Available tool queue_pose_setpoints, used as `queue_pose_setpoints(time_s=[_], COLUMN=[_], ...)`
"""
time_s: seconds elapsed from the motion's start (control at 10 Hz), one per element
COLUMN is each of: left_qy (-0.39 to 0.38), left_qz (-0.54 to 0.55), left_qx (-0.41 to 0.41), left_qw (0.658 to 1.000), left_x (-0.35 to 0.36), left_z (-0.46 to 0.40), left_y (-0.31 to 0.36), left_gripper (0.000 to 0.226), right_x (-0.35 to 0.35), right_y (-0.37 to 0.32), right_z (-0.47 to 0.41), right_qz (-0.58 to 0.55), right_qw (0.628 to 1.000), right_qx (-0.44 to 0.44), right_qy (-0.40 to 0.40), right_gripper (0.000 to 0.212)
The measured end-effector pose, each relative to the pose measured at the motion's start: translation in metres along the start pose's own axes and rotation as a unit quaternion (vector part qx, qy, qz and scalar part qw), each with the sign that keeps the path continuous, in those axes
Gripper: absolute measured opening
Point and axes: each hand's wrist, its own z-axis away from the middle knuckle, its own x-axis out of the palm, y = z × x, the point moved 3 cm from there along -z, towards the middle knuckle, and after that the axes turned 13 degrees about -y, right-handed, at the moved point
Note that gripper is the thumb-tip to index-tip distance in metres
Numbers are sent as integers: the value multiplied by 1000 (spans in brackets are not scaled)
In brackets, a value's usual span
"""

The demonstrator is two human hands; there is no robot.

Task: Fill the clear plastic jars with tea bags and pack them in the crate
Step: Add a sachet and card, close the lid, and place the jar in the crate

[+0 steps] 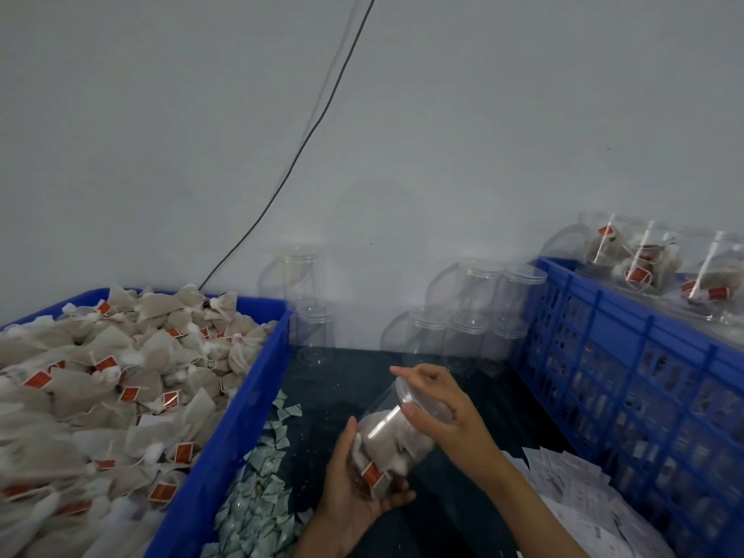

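Near centre, the left hand [354, 493] cradles the tilted jar [396, 432] by its base, steadying it, while the right hand [439, 400] curls round the lid [406, 390], apparently to close it.

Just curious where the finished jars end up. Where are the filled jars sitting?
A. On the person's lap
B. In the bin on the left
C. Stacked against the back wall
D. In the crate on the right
D: jars with tea bags lie on top in the blue crate on the right; the jars by the wall are empty, and the left bin holds loose bags.
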Motion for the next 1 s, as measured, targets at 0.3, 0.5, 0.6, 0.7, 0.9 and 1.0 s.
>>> queue_pose_setpoints(time_s=[0.3,0.5,0.6,0.7,0.9,1.0], left_qy=[-156,-70,-13,-4,5,25], left_qz=[184,141,94,91,41,1], left_qx=[-83,-50,-3,19,30,64], left_qw=[967,986,996,996,999,998], left_x=[18,2,-2,-4,-1,-3], left_z=[3,-5,-7,-4,-4,-4], left_y=[2,-2,3,7,8,11], left_gripper=[65,70,61,54,56,53], right_x=[-11,2,10,9,-1,1], right_y=[-25,-25,-16,-8,-7,4], right_z=[-16,-15,-11,-8,-1,-6], right_qz=[37,91,95,9,46,68], right_qw=[985,993,988,988,986,976], right_qx=[-25,37,120,146,134,203], right_qy=[-168,-65,11,-50,-84,-38], right_gripper=[39,33,28,45,51,63])
